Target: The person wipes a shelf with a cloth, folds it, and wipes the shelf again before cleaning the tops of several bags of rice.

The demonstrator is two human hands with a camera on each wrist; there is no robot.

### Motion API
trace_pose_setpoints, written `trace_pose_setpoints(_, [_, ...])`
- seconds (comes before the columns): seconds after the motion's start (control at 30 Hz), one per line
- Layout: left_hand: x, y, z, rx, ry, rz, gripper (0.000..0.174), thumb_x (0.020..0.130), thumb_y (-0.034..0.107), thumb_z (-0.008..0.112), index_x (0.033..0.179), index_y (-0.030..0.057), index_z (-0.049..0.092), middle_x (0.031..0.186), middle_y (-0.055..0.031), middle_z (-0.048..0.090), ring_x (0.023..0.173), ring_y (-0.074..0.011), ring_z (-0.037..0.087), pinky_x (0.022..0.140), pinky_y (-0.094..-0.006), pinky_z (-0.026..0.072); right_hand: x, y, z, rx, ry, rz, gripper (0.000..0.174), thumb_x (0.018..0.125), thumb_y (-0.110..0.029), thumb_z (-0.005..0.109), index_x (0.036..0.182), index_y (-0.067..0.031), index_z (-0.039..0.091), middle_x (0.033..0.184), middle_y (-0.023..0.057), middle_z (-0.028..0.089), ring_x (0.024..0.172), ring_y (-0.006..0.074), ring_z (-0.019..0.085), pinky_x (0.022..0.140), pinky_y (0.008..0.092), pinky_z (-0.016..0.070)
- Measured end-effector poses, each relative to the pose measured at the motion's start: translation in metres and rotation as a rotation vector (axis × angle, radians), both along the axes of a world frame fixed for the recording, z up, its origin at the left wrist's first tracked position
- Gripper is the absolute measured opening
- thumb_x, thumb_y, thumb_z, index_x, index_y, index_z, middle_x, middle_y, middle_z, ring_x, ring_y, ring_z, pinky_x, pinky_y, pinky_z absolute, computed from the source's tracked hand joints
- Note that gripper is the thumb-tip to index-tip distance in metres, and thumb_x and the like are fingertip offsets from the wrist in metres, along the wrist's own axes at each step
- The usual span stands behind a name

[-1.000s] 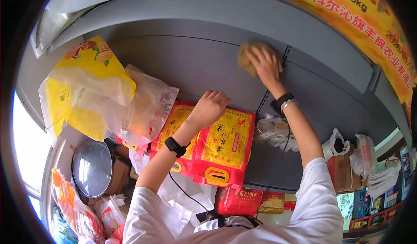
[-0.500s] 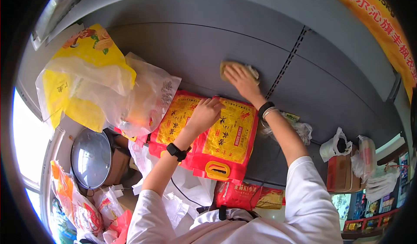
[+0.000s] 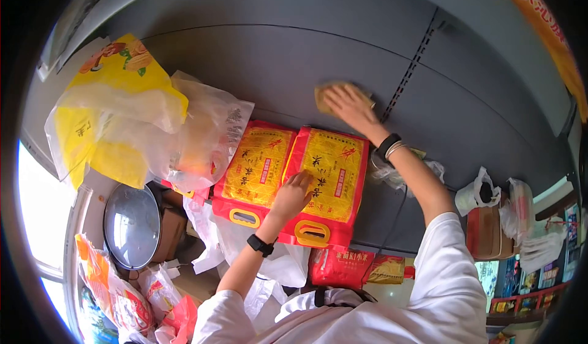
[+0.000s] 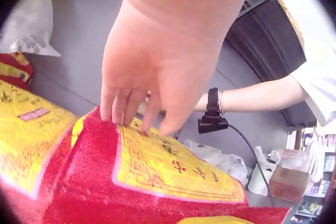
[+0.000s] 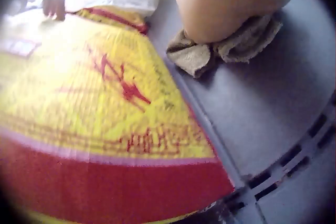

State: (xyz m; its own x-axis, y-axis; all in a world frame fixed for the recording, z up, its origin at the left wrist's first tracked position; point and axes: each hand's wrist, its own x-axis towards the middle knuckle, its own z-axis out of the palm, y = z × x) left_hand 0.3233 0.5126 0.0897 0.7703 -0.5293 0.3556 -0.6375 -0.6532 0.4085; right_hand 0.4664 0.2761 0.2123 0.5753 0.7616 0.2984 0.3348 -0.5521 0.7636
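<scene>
My right hand [image 3: 349, 104] presses a tan cloth [image 3: 323, 101] against the grey back panel [image 3: 269, 62], its fingers stretched out over it. In the right wrist view, the cloth [image 5: 247, 43] shows folds and a worn edge below the palm. My left hand [image 3: 291, 198] rests with loose fingers on a red and yellow millet bag [image 3: 334, 172], near the side where it meets a second matching bag [image 3: 254, 166]. Seen from the left wrist, the fingertips [image 4: 123, 116] touch the upper part of the bag [image 4: 178, 171].
A yellow and clear plastic bag [image 3: 122, 117] stands at the left beside the millet bags. Clear wrappings [image 3: 392, 175] lie under the right forearm. A slotted strip [image 3: 410, 68] runs up the panel. Farther right sit a white bag [image 3: 478, 194] and a brown box [image 3: 487, 230].
My right hand and the cloth have moved left and down across the panel, away from the slotted strip. My left hand has slid lower on the millet bags. The head view has shifted.
</scene>
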Motion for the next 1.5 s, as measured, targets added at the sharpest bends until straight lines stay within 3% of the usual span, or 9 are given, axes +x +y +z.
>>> trace_pose_setpoints(0.27, [-0.007,-0.006,0.004,-0.014,-0.025,0.049,0.047,0.073,0.013,0.064,0.117,0.0020,0.052,0.123,-0.0171,0.051,0.115,-0.0306,0.049,0.095,-0.0379,0.0435,-0.022,-0.065,0.099,0.488,-0.320,-0.022,0.054,0.082,-0.010,0.050,0.135,-0.0153,0.041,0.143,0.0057,0.034,0.130,0.0256,0.036,0.107,0.0432,0.0300])
trace_pose_setpoints(0.4, [-0.006,-0.008,0.001,-0.038,-0.013,0.074,0.047,0.073,0.013,0.063,0.117,0.0035,0.052,0.124,-0.0157,0.051,0.115,-0.0307,0.049,0.094,-0.0383,0.0441,-0.033,-0.073,0.049,0.340,-0.204,-0.144,0.060,0.079,-0.010,0.051,0.137,-0.0154,0.038,0.143,0.0067,0.035,0.131,0.0250,0.034,0.108,0.0419,0.0289])
trace_pose_setpoints(0.57, [-0.008,-0.008,-0.002,-0.046,-0.037,0.088,0.048,0.073,0.013,0.063,0.118,0.0056,0.053,0.127,-0.0146,0.050,0.115,-0.0313,0.049,0.094,-0.0390,0.0445,-0.043,-0.086,-0.042,0.118,0.019,-0.102,0.056,0.081,-0.014,0.048,0.135,-0.0102,0.039,0.140,0.0046,0.038,0.129,0.0222,0.036,0.112,0.0373,0.0242])
trace_pose_setpoints(0.67, [-0.009,-0.006,0.004,-0.056,-0.003,0.068,0.046,0.072,0.010,0.062,0.116,0.0005,0.052,0.124,-0.0187,0.050,0.115,-0.0321,0.049,0.096,-0.0382,0.0427,-0.049,-0.086,-0.057,0.054,0.154,-0.043,0.052,0.081,-0.015,0.048,0.133,-0.0089,0.042,0.137,0.0028,0.041,0.127,0.0197,0.038,0.111,0.0358,0.0247])
trace_pose_setpoints(0.8, [-0.010,-0.007,0.008,-0.097,-0.003,0.058,0.044,0.072,0.009,0.062,0.114,0.0004,0.053,0.123,-0.0193,0.051,0.115,-0.0325,0.049,0.095,-0.0387,0.0431,-0.042,-0.085,-0.036,-0.034,0.112,-0.033,0.051,0.083,-0.015,0.050,0.133,-0.0098,0.042,0.135,0.0028,0.044,0.128,0.0188,0.037,0.111,0.0379,0.0253])
trace_pose_setpoints(0.93, [-0.012,-0.012,0.006,-0.098,-0.074,0.111,0.037,0.073,0.007,0.059,0.110,0.0005,0.055,0.120,-0.0183,0.054,0.112,-0.0319,0.052,0.093,-0.0392,0.0442,-0.019,-0.062,0.034,0.316,-0.081,-0.121,0.060,0.080,-0.005,0.054,0.137,-0.0116,0.036,0.141,0.0021,0.038,0.131,0.0201,0.033,0.111,0.0409,0.0236])
trace_pose_setpoints(1.13, [-0.010,-0.020,-0.005,-0.132,-0.048,0.192,0.033,0.076,0.004,0.055,0.108,0.0004,0.056,0.117,-0.0152,0.056,0.111,-0.0305,0.053,0.092,-0.0391,0.0443,0.014,0.020,0.089,0.510,-0.283,-0.060,0.061,0.082,-0.017,0.052,0.140,-0.0111,0.032,0.145,0.0050,0.031,0.133,0.0227,0.029,0.111,0.0429,0.0206])
trace_pose_setpoints(1.33, [-0.014,-0.020,-0.007,-0.169,-0.041,0.210,0.035,0.076,0.003,0.055,0.111,0.0005,0.055,0.121,-0.0157,0.053,0.115,-0.0302,0.049,0.097,-0.0383,0.0409,0.039,0.065,0.014,0.112,-0.031,-0.012,0.061,0.086,-0.022,0.048,0.143,-0.0128,0.026,0.147,0.0032,0.029,0.135,0.0207,0.026,0.112,0.0420,0.0176])
trace_pose_setpoints(1.5, [-0.015,-0.016,-0.010,-0.227,-0.016,0.176,0.039,0.075,0.001,0.054,0.114,0.0010,0.054,0.121,-0.0152,0.053,0.117,-0.0306,0.048,0.098,-0.0387,0.0403,0.048,0.047,-0.040,-0.317,0.154,0.123,0.049,0.090,-0.023,0.042,0.138,-0.0134,0.036,0.146,-0.0004,0.030,0.135,0.0169,0.027,0.114,0.0382,0.0172])
